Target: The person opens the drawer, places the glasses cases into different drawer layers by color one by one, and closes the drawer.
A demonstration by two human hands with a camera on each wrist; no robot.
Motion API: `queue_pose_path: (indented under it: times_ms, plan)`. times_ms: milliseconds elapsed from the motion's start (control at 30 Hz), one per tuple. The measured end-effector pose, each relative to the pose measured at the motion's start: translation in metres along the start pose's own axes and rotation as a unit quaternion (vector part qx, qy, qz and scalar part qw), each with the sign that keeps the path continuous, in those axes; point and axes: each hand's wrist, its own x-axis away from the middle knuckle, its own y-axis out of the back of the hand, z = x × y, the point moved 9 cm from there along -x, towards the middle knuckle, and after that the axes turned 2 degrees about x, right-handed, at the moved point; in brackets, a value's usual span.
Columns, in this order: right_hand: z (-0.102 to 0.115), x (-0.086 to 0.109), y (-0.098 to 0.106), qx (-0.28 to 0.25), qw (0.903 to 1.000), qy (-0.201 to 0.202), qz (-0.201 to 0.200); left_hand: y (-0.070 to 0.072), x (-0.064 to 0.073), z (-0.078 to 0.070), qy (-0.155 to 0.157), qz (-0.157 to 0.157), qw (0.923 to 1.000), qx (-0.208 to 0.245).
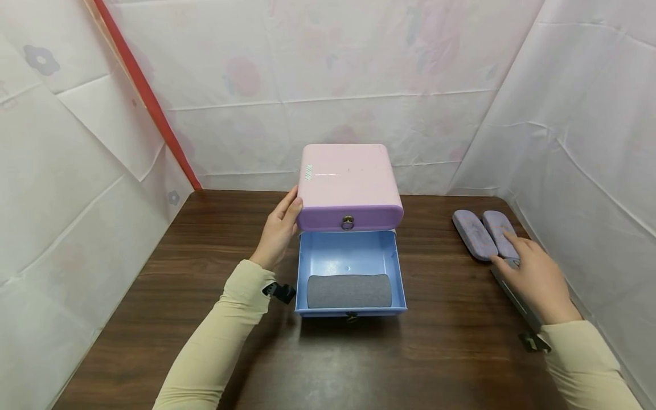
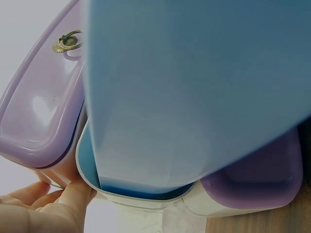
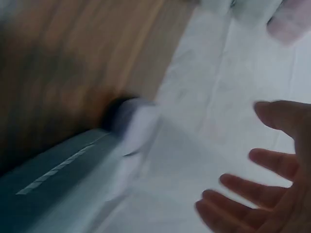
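A small drawer cabinet with a pink top (image 1: 351, 171) has its blue drawer (image 1: 348, 250) pulled out. Inside, along the drawer's front, lies a grey fabric case (image 1: 349, 291). My left hand (image 1: 277, 230) rests on the cabinet's left side, the thumb near the front edge of the purple top drawer (image 2: 43, 111). A lower purple drawer (image 2: 257, 179) is pushed in. Over on the right, my right hand (image 1: 535, 279) is above a long dark grey case (image 1: 523, 307), fingers spread and holding nothing; the hand hides part of this case in the head view.
Two mottled purple-grey cases, a left one (image 1: 474, 234) and a right one (image 1: 494, 222), lie side by side beyond the right hand. White patterned sheeting (image 1: 338, 125) walls the dark wooden table (image 1: 205, 245) at the back and both sides. A red strip (image 1: 148, 94) runs down the left corner.
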Motion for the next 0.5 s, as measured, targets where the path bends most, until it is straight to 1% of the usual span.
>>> queue_pose_path:
  times_ms: [133,233,400,500]
  plan:
    - [-0.026,0.007,-0.018,0.013,0.9976,-0.035,0.059,0.0,0.0,-0.001,0.002,0.002,1.0,-0.001]
    - [-0.042,0.012,-0.03,0.027,0.9921,-0.061,0.106,0.001,0.0,0.0,0.007,-0.001,1.0,-0.005]
    - [-0.058,0.019,-0.046,0.043,0.9779,-0.091,0.183,0.001,0.001,0.001,0.009,-0.005,0.9999,-0.006]
    - [-0.063,0.021,-0.051,0.046,0.9728,-0.099,0.204,0.002,0.001,0.0,0.007,-0.006,0.9999,-0.004]
